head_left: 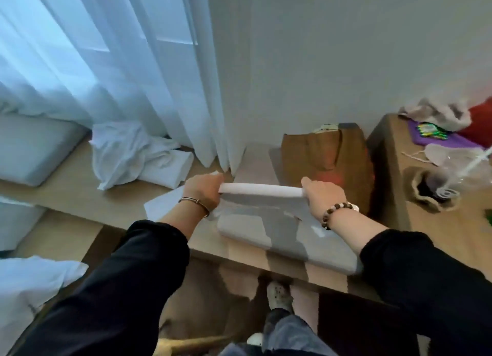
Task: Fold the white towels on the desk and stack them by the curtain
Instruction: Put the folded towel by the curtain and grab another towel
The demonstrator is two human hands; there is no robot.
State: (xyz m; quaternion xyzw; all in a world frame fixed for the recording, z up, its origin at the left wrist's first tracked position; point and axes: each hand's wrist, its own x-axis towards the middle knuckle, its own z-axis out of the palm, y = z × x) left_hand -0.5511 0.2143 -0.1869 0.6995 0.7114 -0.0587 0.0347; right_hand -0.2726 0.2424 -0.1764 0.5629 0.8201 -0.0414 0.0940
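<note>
Towel (262,190): my left hand (203,193) and right hand (323,200) clench its ends; risk, I judge: raised edge snags curtain (186,89) at 11 o'clock

home room | sheer curtain (165,70) | wooden desk (80,193) | paper bag (327,156)

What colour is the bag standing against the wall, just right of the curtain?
The bag is brown, shown best in the head view.

Black sleeves (127,289), thin bangle (194,203) left, beaded bracelet (332,217) right.
</note>
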